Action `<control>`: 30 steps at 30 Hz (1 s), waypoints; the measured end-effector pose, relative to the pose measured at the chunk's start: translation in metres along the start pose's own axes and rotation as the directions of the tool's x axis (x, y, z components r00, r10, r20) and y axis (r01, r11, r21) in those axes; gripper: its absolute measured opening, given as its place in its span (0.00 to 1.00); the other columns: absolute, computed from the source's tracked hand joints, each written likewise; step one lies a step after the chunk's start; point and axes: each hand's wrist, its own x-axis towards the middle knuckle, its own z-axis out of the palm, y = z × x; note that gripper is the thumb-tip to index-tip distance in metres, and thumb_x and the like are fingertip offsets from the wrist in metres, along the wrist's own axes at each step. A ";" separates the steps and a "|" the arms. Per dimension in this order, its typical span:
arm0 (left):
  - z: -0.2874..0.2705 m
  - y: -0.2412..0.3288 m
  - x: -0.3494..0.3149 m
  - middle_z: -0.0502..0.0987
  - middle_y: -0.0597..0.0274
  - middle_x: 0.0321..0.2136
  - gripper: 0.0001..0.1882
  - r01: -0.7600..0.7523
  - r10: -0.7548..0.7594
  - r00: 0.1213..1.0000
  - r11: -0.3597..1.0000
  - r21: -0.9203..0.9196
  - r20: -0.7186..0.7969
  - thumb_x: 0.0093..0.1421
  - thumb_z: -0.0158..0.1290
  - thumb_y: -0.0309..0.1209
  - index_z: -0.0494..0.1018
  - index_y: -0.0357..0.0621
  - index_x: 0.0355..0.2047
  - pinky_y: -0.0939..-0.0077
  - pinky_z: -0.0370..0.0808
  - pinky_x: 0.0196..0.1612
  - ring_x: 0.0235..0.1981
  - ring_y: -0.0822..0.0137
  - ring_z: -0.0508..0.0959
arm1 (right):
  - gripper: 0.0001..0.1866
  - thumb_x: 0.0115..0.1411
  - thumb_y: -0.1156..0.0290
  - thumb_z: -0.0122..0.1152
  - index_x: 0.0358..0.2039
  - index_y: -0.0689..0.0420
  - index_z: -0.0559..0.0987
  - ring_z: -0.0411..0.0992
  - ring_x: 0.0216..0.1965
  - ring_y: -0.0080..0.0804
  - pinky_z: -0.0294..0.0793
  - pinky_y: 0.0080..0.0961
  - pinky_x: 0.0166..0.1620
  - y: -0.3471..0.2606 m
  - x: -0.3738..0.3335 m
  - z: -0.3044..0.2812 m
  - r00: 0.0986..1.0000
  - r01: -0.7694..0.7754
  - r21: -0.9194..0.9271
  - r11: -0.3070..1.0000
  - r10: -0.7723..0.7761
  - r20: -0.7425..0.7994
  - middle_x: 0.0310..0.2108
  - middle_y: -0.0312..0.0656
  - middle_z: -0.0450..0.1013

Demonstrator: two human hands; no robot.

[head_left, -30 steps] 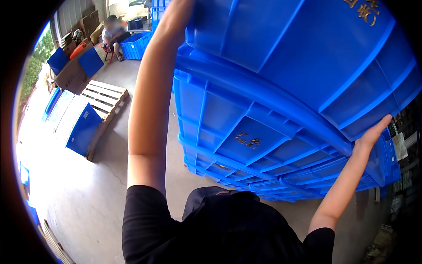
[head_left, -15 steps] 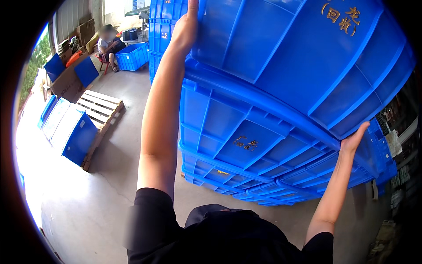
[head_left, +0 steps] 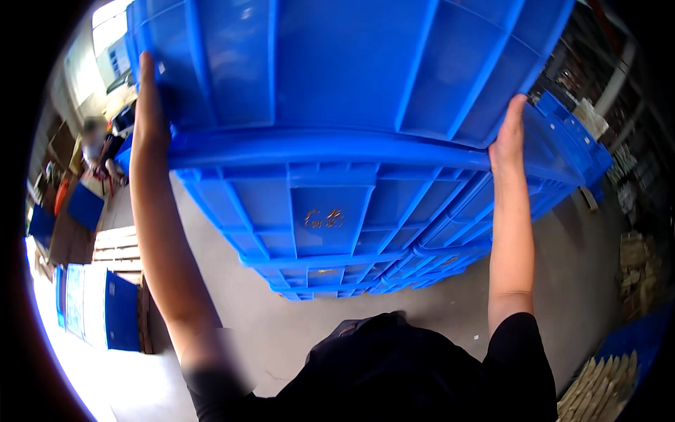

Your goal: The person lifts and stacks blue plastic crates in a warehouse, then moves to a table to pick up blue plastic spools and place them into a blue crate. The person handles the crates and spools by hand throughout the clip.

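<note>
A large blue plastic crate (head_left: 344,63) with ribbed walls fills the upper part of the view, held between my two hands. My left hand (head_left: 146,116) presses along its left side, mostly edge-on, with the fingertips hard to see. At the lower right corner, my right hand (head_left: 508,141) grips with the thumb up against the wall and the fingers hidden. Directly beneath is a stack of similar blue crates (head_left: 271,214), with a thick rim (head_left: 323,149) along its top. The upper crate's base sits against or just over that rim; I cannot tell which.
On the left, a blue crate (head_left: 122,313) lies near a wooden pallet (head_left: 116,246). Farther back, a person (head_left: 95,148) sits near cardboard boxes (head_left: 63,148). More blue crates (head_left: 569,133) stand at the right, and bundled pale stakes (head_left: 598,387) lie lower right.
My view has turned, so the upper crate now looks level instead of slanted. Both hands stay on it. The left hand appears farther left and lower, the right hand higher and farther left.
</note>
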 end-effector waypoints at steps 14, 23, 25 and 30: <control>0.002 0.004 0.022 0.73 0.54 0.43 0.34 -0.164 0.150 0.980 0.981 -0.103 -0.132 0.63 0.37 0.57 0.65 0.36 0.51 0.70 0.68 0.51 0.44 0.63 0.73 | 0.31 0.62 0.48 0.49 0.50 0.66 0.69 0.64 0.49 0.27 0.59 0.21 0.55 -0.017 0.021 0.005 0.999 -0.026 0.060 0.998 0.023 0.048 0.48 0.43 0.68; 0.045 0.033 -0.011 0.73 0.60 0.36 0.28 -0.139 0.136 0.988 0.989 -0.041 -0.068 0.64 0.40 0.51 0.68 0.36 0.46 0.75 0.69 0.44 0.37 0.68 0.72 | 0.34 0.63 0.49 0.46 0.59 0.62 0.60 0.61 0.58 0.36 0.60 0.31 0.59 -0.052 0.038 0.016 0.975 -0.153 0.233 0.960 0.185 -0.122 0.59 0.45 0.59; 0.021 0.003 -0.007 0.73 0.61 0.37 0.25 -0.258 0.260 0.965 0.961 -0.095 0.012 0.64 0.40 0.49 0.69 0.37 0.45 0.76 0.67 0.47 0.39 0.69 0.71 | 0.35 0.64 0.47 0.43 0.61 0.63 0.56 0.55 0.61 0.37 0.54 0.32 0.62 -0.040 0.015 0.010 0.984 -0.136 0.132 0.982 0.150 -0.098 0.62 0.45 0.54; 0.007 -0.001 -0.019 0.71 0.58 0.47 0.26 -0.058 0.065 0.997 0.983 -0.173 0.036 0.65 0.42 0.47 0.66 0.37 0.53 0.77 0.62 0.54 0.48 0.68 0.69 | 0.38 0.64 0.45 0.40 0.64 0.61 0.50 0.49 0.64 0.39 0.50 0.34 0.63 -0.035 0.000 -0.002 0.986 -0.126 -0.003 0.992 0.125 -0.111 0.64 0.45 0.48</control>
